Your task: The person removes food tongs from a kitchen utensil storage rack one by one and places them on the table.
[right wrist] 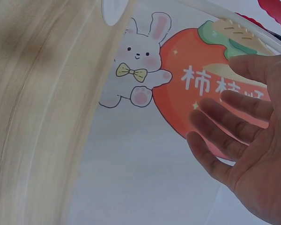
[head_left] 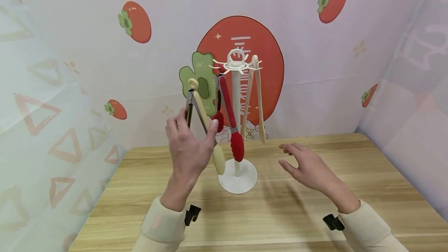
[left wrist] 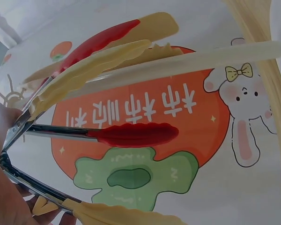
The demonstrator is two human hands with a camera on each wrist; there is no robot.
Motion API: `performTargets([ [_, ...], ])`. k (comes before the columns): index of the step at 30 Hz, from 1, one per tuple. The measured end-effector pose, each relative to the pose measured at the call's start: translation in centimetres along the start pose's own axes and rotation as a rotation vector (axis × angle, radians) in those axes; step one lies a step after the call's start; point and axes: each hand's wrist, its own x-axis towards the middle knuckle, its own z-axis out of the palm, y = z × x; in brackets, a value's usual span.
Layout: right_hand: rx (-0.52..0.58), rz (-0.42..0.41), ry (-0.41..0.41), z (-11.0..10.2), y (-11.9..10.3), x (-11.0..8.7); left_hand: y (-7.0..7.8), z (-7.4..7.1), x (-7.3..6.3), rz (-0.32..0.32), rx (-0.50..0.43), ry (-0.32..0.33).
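My left hand point(head_left: 189, 143) holds a pair of cream-tipped kitchen tongs point(head_left: 219, 160) by its metal arms, thumb on one side and fingers on the other. The tongs are spread in the left wrist view, with a scalloped cream tip point(left wrist: 126, 214) low in the picture. Just right of them, red-tipped tongs point(head_left: 237, 147) hang from a white utensil stand point(head_left: 236, 100) with a ring of hooks on top. Plain beige tongs point(head_left: 261, 121) hang on the stand's right side. My right hand point(head_left: 311, 168) hovers over the table, right of the stand, fingers spread and holding nothing.
The stand's round white base point(head_left: 245, 185) rests on a wood-grain table point(head_left: 140, 205). Behind the table hangs a white cloth backdrop point(head_left: 168, 49) printed with persimmons, and patterned cloth covers both sides. Black clips point(head_left: 191, 215) sit at both sleeves.
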Motion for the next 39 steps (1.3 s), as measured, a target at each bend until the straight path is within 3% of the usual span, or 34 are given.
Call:
performTargets([
  [24,-0.005,-0.03,0.042,-1.0,-0.9,1.3,-4.9,-0.1,-1.2,-0.143,0.139,-0.117],
  [39,-0.013,-0.054,0.058,-1.6,-1.1,1.9,-7.5,-0.2,-1.8,-0.174,0.234,-0.191],
])
